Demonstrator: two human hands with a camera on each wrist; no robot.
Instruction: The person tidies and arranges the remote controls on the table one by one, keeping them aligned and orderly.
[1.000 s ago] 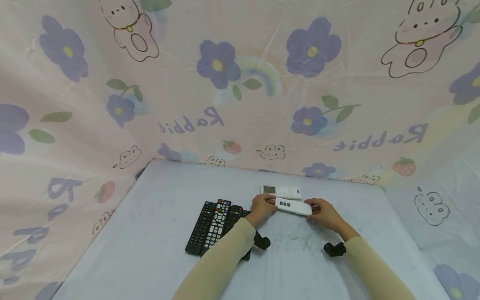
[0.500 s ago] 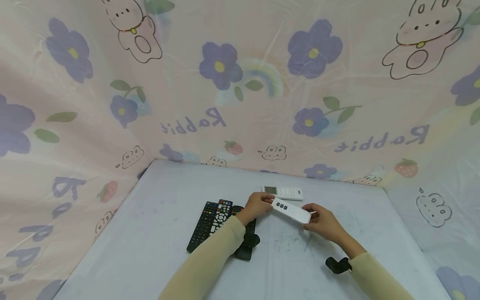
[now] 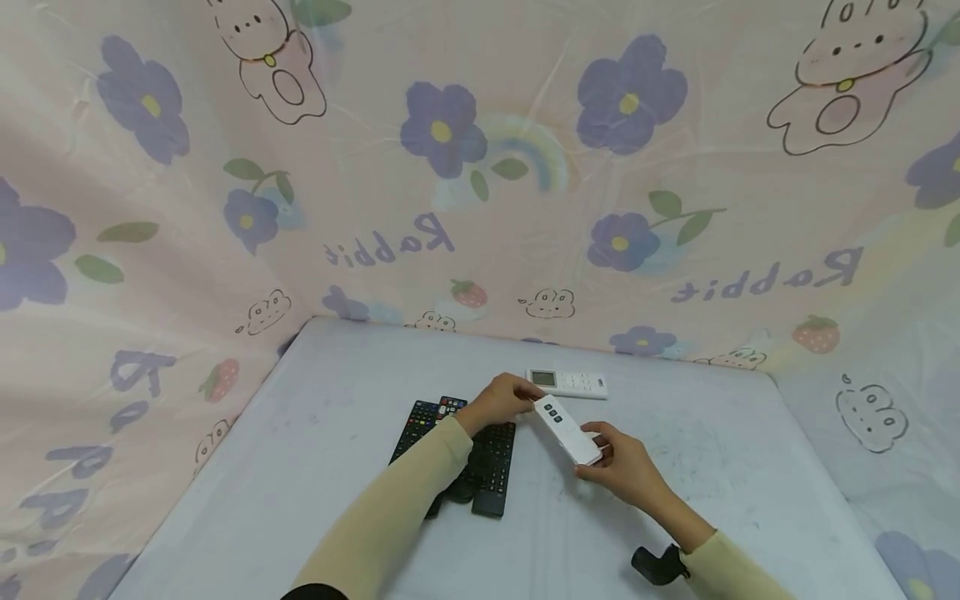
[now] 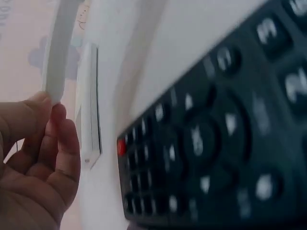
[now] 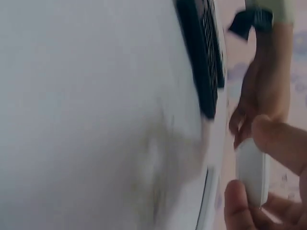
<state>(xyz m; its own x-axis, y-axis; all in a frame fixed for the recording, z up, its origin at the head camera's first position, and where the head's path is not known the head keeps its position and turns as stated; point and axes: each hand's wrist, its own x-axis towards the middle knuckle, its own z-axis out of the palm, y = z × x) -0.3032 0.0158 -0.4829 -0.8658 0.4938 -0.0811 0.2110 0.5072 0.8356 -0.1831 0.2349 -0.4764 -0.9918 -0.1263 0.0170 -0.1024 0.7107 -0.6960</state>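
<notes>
A slim white remote control (image 3: 567, 431) with three dark buttons is held slantwise over the table between both hands. At its far end, my left hand (image 3: 498, 402) pinches it between thumb and fingers, as the left wrist view also shows. My right hand (image 3: 626, 468) grips the near end, thumb on one side and fingers on the other. Just behind lies a white remote with a small grey screen (image 3: 577, 383), flat on the table. Several black remotes (image 3: 492, 471) lie side by side beneath my left forearm, which partly hides them.
The white-covered table (image 3: 345, 367) meets a patterned cloth wall (image 3: 525, 217) at the back, with more cloth on both sides. A black wrist-worn piece (image 3: 660, 567) juts out beside the right sleeve.
The held white remote has swung from nearly level to a steep slant, its right end coming toward me. My right hand has moved nearer and my left hand slightly left, covering more black remotes.
</notes>
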